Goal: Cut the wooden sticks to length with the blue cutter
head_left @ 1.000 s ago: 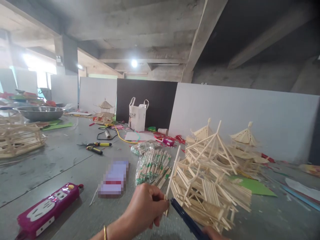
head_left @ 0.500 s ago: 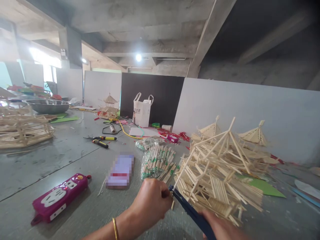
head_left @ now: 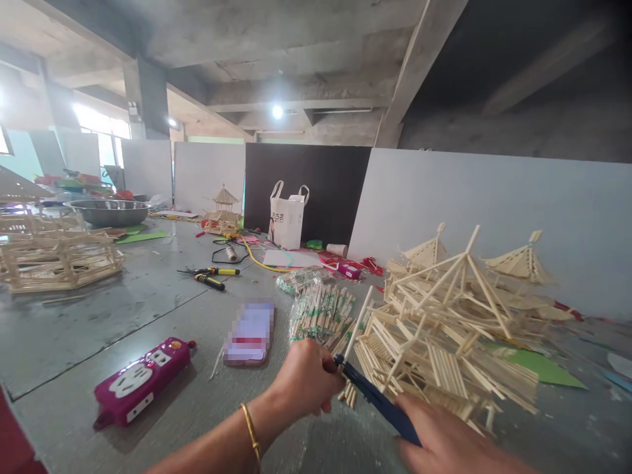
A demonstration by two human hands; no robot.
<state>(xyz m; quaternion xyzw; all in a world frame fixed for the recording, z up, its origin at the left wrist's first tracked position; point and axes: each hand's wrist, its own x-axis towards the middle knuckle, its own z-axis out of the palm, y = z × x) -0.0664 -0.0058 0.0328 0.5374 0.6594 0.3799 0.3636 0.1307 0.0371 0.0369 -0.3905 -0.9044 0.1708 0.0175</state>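
My left hand pinches the lower end of a thin wooden stick that leans up and to the right. My right hand grips a blue-handled cutting tool whose tip meets the stick just beside my left fingers. Right behind them stands a model building of wooden sticks with peaked roofs. A bundle of packaged sticks in clear wrap lies just beyond my left hand.
A magenta power strip and a blurred flat object lie at left on the grey surface. Farther back are yellow-handled pliers, a white bag, a metal bowl, another stick model and green paper.
The view has shifted so everything sits further right and lower. My right hand has come more into view on the blue tool. The stick stays pinched in my left hand.
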